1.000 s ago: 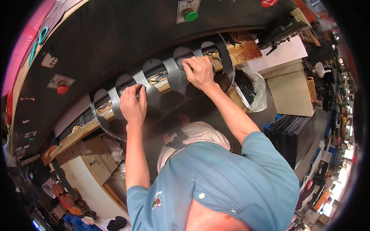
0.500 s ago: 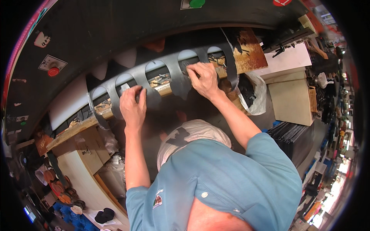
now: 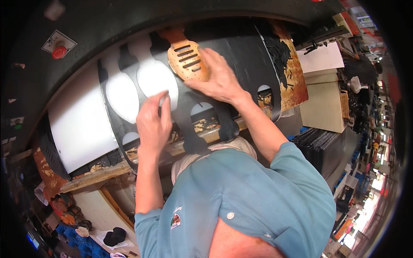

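Observation:
A black sheet (image 3: 234,43) with sole-shaped cut-outs lies over the bench, its near strips hanging past the wooden edge. A tan, sole-shaped cutting die (image 3: 187,61) with several dark slots sits on the sheet. My right hand (image 3: 217,77) is closed around the die's right side, thumb at the near end and fingers along the edge. My left hand (image 3: 152,120) hovers at the near end of a cut-out that shows a white board (image 3: 79,122) beneath. Its fingers are half curled, the thumb apart, with nothing visible between them; motion blurs it somewhat.
A dark machine beam with a red button (image 3: 59,52) spans the far side. Black offcuts (image 3: 277,51) lie on the rusty plate at the right. A worn wooden rail (image 3: 97,178) edges the bench. Stacked black sheets (image 3: 318,148) stand on the right.
The black sheet has come toward me and lies lower, uncovering more white board and the tan die. Both hands have left the sheet's near strips; my right hand has moved onto the die.

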The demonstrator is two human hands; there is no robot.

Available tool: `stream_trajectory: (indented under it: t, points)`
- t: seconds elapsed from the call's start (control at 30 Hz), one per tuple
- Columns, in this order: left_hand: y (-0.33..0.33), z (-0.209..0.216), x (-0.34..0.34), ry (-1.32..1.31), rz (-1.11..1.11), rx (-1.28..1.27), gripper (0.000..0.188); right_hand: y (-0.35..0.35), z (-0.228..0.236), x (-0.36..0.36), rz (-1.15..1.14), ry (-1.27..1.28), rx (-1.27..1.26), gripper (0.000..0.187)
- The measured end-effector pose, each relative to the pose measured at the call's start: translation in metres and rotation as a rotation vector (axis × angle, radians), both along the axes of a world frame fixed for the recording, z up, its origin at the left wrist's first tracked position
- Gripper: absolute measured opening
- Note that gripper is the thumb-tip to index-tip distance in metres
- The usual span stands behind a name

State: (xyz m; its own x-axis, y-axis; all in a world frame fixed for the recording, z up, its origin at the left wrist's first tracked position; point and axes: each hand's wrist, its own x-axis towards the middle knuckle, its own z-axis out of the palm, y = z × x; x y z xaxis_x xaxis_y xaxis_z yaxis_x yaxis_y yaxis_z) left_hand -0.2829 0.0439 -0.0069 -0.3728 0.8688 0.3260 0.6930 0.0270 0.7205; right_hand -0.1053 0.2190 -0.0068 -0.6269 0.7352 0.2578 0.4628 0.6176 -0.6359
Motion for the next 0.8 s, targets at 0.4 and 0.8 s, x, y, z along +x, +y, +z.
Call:
stream_trajectory:
  t: [0.4, 0.8]
  points:
    - [0.087, -0.048, -0.028, 0.356, -0.098, -0.051, 0.05, 0.049, 0.01, -0.003, 0.069, 0.249, -0.513, 0.09]
    - [0.084, -0.01, 0.069, -0.79, -0.387, -0.086, 0.089, 0.013, 0.007, 0.022, 0.018, 0.683, -0.986, 0.088]
